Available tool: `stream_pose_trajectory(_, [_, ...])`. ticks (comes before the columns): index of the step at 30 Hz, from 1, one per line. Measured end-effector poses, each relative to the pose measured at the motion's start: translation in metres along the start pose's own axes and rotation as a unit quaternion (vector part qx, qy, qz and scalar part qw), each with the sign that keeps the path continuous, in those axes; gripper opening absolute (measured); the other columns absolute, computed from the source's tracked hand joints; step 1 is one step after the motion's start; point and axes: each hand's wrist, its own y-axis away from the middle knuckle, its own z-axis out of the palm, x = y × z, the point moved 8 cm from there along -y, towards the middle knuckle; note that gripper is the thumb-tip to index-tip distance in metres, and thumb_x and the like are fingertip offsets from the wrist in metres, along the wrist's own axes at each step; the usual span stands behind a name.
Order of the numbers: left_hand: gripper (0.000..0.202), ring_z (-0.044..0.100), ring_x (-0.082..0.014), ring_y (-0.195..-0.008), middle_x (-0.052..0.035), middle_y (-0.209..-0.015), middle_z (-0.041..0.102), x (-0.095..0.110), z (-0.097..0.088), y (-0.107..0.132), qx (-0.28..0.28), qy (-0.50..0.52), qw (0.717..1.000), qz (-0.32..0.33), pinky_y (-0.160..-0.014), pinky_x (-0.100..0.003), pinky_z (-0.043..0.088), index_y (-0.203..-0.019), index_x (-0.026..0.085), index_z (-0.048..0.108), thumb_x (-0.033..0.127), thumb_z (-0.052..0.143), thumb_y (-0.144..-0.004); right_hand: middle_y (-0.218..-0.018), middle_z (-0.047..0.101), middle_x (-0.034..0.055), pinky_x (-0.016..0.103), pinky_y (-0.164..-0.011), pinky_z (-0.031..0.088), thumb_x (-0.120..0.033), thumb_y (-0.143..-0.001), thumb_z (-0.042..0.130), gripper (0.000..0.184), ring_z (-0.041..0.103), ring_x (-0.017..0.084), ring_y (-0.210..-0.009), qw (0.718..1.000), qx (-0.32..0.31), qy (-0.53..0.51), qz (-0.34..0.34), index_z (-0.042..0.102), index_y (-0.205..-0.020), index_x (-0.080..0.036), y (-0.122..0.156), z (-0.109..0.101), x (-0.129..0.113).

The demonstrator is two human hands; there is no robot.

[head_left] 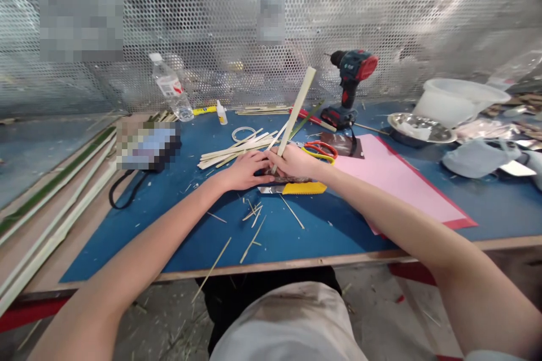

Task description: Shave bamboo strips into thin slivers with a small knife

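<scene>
My right hand (294,161) is closed around a pale bamboo strip (298,107), which stands tilted with its upper end leaning right. A thinner strip (277,136) rises beside it between the hands. Under both hands lies a dark brown block (292,178), mostly covered by the fingers. My left hand (247,169) grips the block's left end, thumb along the front and fingers curled over the back. Just in front lies a knife with a yellow handle (304,188), its blade pointing left. Behind the left hand is a loose pile of bamboo strips (237,149).
Scissors (319,152) with red and yellow handles lie right of the hands. Farther back stand a cordless drill (350,87), a small glue bottle (221,113) and a water bottle (171,88). Pink paper (381,180) and a metal bowl (421,128) are right; long bamboo lengths (63,220) lie left.
</scene>
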Motion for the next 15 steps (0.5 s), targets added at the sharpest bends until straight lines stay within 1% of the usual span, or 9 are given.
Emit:
stream_pose_trajectory(2, [0.051,0.045,-0.0314,-0.144,-0.0061,-0.161,0.052,0.0,0.0,0.0,-0.005,-0.002,1.0,-0.005,-0.12,-0.049,0.034,-0.137,0.028,0.07,0.062,0.054,-0.102,-0.056,0.062,0.0034,0.028,-0.066,0.042,-0.048,-0.109,0.039,0.054,0.057,0.014,-0.056,0.999,-0.03,0.021,0.021,0.063,-0.072,-0.018,-0.005,0.007,0.004])
stream_pose_trajectory(3, [0.051,0.044,-0.0314,-0.145,-0.0067,-0.161,0.052,0.001,0.0,0.0,-0.004,-0.003,1.0,-0.007,-0.121,-0.05,0.033,-0.138,0.028,0.069,0.061,0.054,-0.102,-0.056,0.062,0.0042,0.028,-0.066,0.041,-0.049,-0.109,0.038,0.056,0.057,0.015,-0.058,0.999,-0.033,0.034,0.026,0.064,-0.071,-0.017,-0.008,0.009,0.005])
stream_pose_trajectory(4, [0.052,0.044,-0.0313,-0.146,-0.0073,-0.16,0.053,0.001,-0.001,0.001,-0.003,-0.003,1.0,-0.008,-0.122,-0.05,0.033,-0.138,0.027,0.069,0.061,0.055,-0.102,-0.057,0.063,0.0048,0.028,-0.066,0.041,-0.047,-0.109,0.037,0.055,0.058,0.015,-0.06,0.998,-0.024,0.048,0.021,0.067,-0.074,-0.017,-0.01,0.008,0.006])
stream_pose_trajectory(7, [0.051,0.044,-0.0308,-0.146,-0.0077,-0.157,0.057,0.003,-0.003,0.001,0.007,-0.003,1.0,0.0,-0.123,-0.05,0.032,-0.137,0.026,0.07,0.06,0.056,-0.101,-0.063,0.066,0.0038,0.028,-0.068,0.039,-0.039,-0.109,0.038,0.043,0.059,0.016,-0.064,0.996,0.025,0.079,-0.022,0.072,-0.095,-0.017,-0.014,0.002,0.004])
stream_pose_trajectory(8, [0.05,0.044,-0.0306,-0.146,-0.0075,-0.156,0.057,0.003,-0.003,0.001,0.01,-0.002,1.0,0.003,-0.123,-0.049,0.032,-0.136,0.027,0.07,0.06,0.056,-0.101,-0.062,0.065,0.0034,0.028,-0.068,0.039,-0.039,-0.109,0.039,0.042,0.059,0.015,-0.063,0.996,0.02,0.081,-0.022,0.072,-0.095,-0.017,-0.015,0.003,0.005])
stream_pose_trajectory(10, [0.051,0.044,-0.0305,-0.145,-0.0074,-0.158,0.055,0.004,-0.003,0.0,0.008,0.001,1.0,0.008,-0.122,-0.049,0.032,-0.138,0.028,0.069,0.06,0.055,-0.102,-0.056,0.062,0.0033,0.028,-0.066,0.039,-0.043,-0.109,0.038,0.05,0.057,0.015,-0.059,0.997,-0.013,0.071,0.003,0.071,-0.083,-0.017,-0.015,0.009,0.009])
stream_pose_trajectory(11, [0.051,0.044,-0.0307,-0.146,-0.008,-0.159,0.054,0.003,-0.003,0.0,0.006,0.001,1.0,0.007,-0.122,-0.05,0.033,-0.139,0.028,0.069,0.06,0.055,-0.101,-0.055,0.061,0.0036,0.028,-0.066,0.04,-0.045,-0.109,0.037,0.054,0.057,0.014,-0.058,0.997,-0.019,0.066,0.016,0.069,-0.076,-0.017,-0.014,0.01,0.011])
stream_pose_trajectory(12, [0.053,0.043,-0.031,-0.146,-0.0085,-0.159,0.053,0.003,-0.002,0.0,0.003,0.0,1.0,0.005,-0.122,-0.05,0.033,-0.14,0.028,0.068,0.061,0.055,-0.101,-0.055,0.061,0.004,0.028,-0.066,0.04,-0.046,-0.109,0.036,0.056,0.057,0.014,-0.058,0.998,-0.012,0.064,0.023,0.068,-0.074,-0.017,-0.013,0.009,0.011])
stream_pose_trajectory(15, [0.054,0.043,-0.0312,-0.147,-0.0086,-0.16,0.053,0.002,-0.002,0.0,0.002,-0.006,1.0,-0.002,-0.122,-0.05,0.033,-0.141,0.028,0.067,0.062,0.055,-0.101,-0.059,0.064,0.0039,0.027,-0.07,0.042,-0.044,-0.109,0.038,0.052,0.06,0.014,-0.062,0.998,0.029,0.059,0.013,0.071,-0.08,-0.016,-0.011,0.004,0.004])
